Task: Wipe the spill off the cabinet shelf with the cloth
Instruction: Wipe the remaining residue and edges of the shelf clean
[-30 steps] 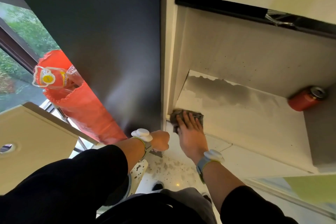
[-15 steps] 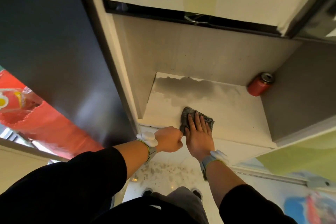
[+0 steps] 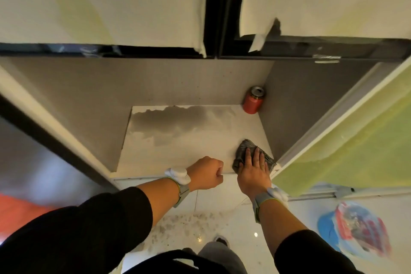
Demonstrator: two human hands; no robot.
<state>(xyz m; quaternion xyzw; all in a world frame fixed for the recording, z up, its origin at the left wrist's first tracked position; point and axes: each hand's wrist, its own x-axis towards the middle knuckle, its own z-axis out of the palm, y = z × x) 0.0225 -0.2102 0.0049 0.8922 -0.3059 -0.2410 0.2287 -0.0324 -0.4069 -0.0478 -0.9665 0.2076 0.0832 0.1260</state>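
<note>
A pale cabinet shelf [image 3: 182, 155] lies open in front of me. Across its back half spreads a dark wet spill [image 3: 171, 122]. My right hand [image 3: 253, 169] presses flat, fingers straight, on a crumpled grey cloth [image 3: 244, 149] at the shelf's front right corner, next to the right side wall. My left hand [image 3: 205, 172] is curled into a fist at the shelf's front edge, left of the cloth, and holds nothing.
A red drink can [image 3: 253, 101] stands upright in the back right corner of the shelf. A yellow-green cabinet door [image 3: 347, 140] stands open at the right. The grey left side wall [image 3: 66, 100] bounds the shelf. A blue and red bag [image 3: 355, 231] lies on the floor.
My right hand has slid the cloth from the front left of the shelf across to the front right corner. My view has swung right; the fist has stayed at the front edge.
</note>
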